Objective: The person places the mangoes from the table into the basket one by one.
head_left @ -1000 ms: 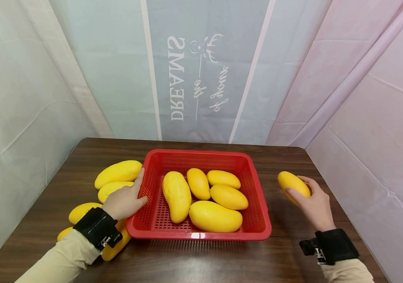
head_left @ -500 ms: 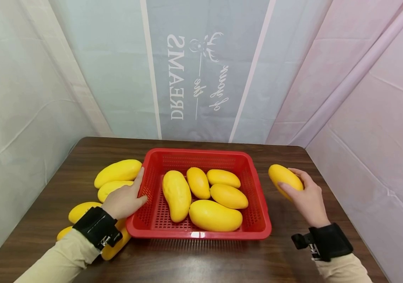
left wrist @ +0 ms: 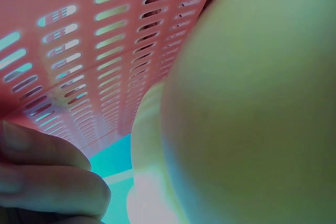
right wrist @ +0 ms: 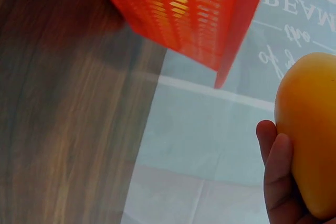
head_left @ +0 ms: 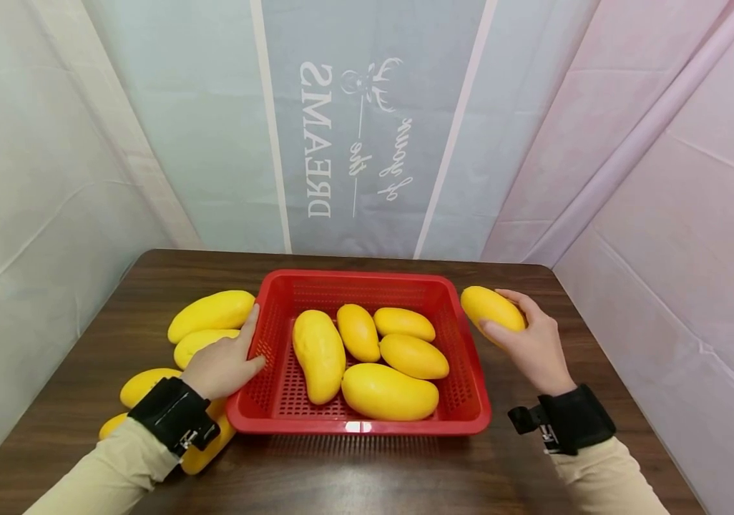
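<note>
A yellow mango (head_left: 488, 307) is in my right hand (head_left: 537, 352), pinched between thumb and fingers just off the basket's right rim. In the right wrist view, curled fingers (right wrist: 278, 177) lie along its side. My left hand (head_left: 219, 366) holds the left rim of the red plastic basket (head_left: 405, 428), with the index finger along the edge and the thumb over it. Curled fingers (left wrist: 58, 182) show beside the slotted outer wall in the left wrist view. Inside the basket lie several mangoes, among them a long curved one (head_left: 318, 357) and a large one (head_left: 389, 392) in front.
Several more mangoes lie left of the basket, including a big one (head_left: 212, 315) at the back and another (head_left: 209, 447) partly under the left wrist. Everything rests on a dark wooden table (head_left: 354, 476). A printed cloth (head_left: 373, 179) hangs behind it.
My right hand has carried the mango leftward and slightly up, from over the right of the table to beside the basket's right rim. The left hand stays on the basket.
</note>
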Demonstrator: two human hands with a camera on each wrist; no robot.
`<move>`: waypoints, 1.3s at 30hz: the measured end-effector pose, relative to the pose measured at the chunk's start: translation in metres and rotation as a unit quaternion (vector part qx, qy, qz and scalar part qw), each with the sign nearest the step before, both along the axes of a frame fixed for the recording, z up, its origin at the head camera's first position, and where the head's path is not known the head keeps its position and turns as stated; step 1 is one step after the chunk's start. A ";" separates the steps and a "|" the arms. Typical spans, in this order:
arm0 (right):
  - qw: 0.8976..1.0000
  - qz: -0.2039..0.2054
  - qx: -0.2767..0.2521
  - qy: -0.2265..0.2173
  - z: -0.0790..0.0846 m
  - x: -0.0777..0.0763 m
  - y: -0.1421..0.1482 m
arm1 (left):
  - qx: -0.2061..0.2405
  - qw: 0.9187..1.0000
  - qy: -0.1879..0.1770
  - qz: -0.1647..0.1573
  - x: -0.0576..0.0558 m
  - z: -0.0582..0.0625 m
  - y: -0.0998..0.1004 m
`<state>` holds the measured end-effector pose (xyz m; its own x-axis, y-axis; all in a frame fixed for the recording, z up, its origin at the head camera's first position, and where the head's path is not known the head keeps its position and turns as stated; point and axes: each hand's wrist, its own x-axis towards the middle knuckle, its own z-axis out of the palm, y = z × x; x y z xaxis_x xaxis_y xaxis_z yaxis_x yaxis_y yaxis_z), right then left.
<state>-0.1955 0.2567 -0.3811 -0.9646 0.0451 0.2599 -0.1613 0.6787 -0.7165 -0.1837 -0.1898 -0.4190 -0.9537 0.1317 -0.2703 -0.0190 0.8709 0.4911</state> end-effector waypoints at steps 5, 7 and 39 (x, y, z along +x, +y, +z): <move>1.000 0.019 -0.012 0.003 0.006 -0.005 -0.010 | 0.000 1.000 -0.002 0.001 0.000 0.000 0.000; 0.999 0.024 -0.022 0.000 0.007 -0.006 -0.015 | -0.001 1.000 -0.002 0.001 0.000 0.000 0.000; 0.996 0.079 -0.038 0.022 0.027 -0.022 -0.051 | 0.001 1.000 -0.005 0.000 0.000 0.001 0.000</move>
